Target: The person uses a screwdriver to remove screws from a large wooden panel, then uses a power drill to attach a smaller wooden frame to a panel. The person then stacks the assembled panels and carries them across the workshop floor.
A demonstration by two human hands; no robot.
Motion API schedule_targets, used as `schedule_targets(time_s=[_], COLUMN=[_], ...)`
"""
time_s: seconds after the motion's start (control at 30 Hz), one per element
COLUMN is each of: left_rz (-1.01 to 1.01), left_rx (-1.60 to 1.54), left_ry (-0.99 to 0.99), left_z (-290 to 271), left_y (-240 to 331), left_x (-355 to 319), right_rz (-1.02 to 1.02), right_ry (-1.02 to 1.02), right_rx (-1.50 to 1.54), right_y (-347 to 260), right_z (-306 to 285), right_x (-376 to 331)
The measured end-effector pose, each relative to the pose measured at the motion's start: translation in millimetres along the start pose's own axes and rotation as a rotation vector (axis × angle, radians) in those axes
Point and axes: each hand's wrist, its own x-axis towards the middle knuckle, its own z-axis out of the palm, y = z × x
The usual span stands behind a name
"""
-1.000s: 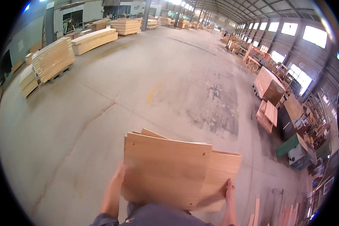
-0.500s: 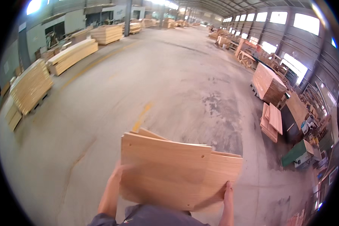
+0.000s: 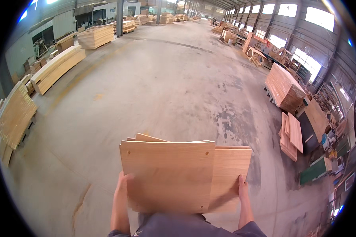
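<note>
A small stack of light wooden boards is held up in front of my body, tilted toward me. The top board has small round holes near its corners. Another board sticks out from under it on the right, and a corner of one more pokes out at the far edge. My left hand is closed on the stack's left edge, its fingers partly hidden. My right hand grips the right edge, thumb on the upper face and the other fingers out of sight beneath.
Stacks of pale lumber and long beams line the left side. On the right stand a wrapped board stack, loose reddish boards on the floor, and a green box. A concrete floor runs between them.
The side stacks and loose boards now appear nearer and lower in view. The boards stay in both hands and sit slightly higher and more level; my right hand shows a little higher.
</note>
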Motion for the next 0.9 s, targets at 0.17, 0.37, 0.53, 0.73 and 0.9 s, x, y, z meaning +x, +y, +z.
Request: schedule_targets(time_s=[0.17, 0.37, 0.53, 0.73, 0.9], left_rz=[0.002, -0.064, -0.022, 0.092, 0.019], left_rx=[0.036, 0.127, 0.095, 0.083, 0.018], left_ry=[0.008, -0.044, -0.047, -0.029, 0.016], left_z=[52.4, 91.9, 110.7, 159.6, 183.8], left_y=[84.9, 165.7, 197.0, 278.2, 318.8], left_x=[196.2, 399.5, 584.5, 794.5, 946.4], right_rz=[-0.025, 0.098, 0.002, -0.010, -0.045], right_ry=[0.060, 0.141, 0.167, 0.153, 0.034], right_rx=[0.023, 0.056, 0.139, 0.129, 0.102], right_y=[-85.6, -151.8, -200.3, -336.1, -400.0], right_z=[90.5, 195.9, 314.1, 438.9, 523.5], right_x=[140.4, 273.8, 420.7, 621.4, 777.2])
